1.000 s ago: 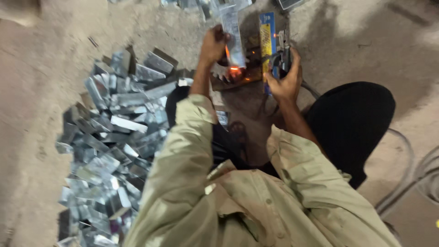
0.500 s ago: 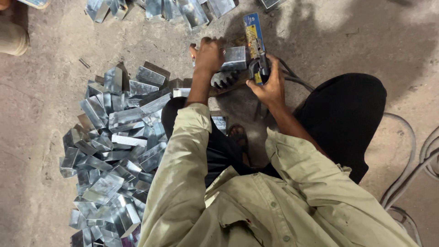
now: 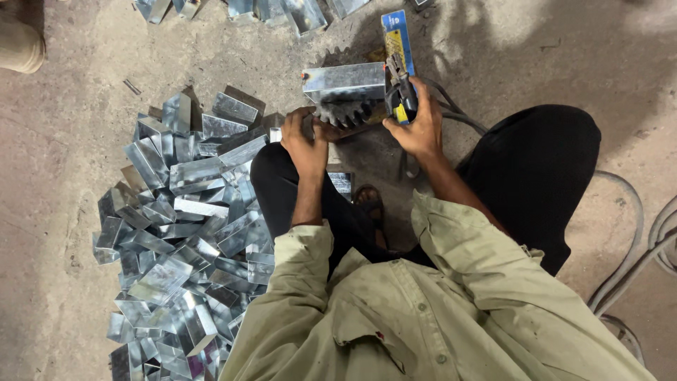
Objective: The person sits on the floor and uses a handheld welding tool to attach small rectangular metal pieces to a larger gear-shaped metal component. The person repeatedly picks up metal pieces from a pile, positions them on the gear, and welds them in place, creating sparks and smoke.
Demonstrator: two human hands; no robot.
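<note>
I squat on a concrete floor. My left hand (image 3: 305, 139) grips the lower left end of a shiny folded sheet-metal box (image 3: 343, 82), which lies flat on a dark toothed wheel (image 3: 347, 113) on the floor. My right hand (image 3: 417, 128) is closed around a blue and yellow hand tool (image 3: 397, 44), whose tip is at the box's right end. A dark cable (image 3: 458, 121) runs from the tool past my right wrist. No sparks show.
A big heap of similar shiny metal boxes (image 3: 185, 233) lies left of my knees, and more boxes (image 3: 282, 10) lie along the top edge. Grey cables (image 3: 635, 261) curl at the right. Someone's shoe (image 3: 20, 46) is at the top left. My sandalled foot (image 3: 368, 204) is under me.
A second ago sparks glowed where the tool met the upright box. The glow is gone, and the box now lies flat across the toothed wheel with both hands lower beside it.
</note>
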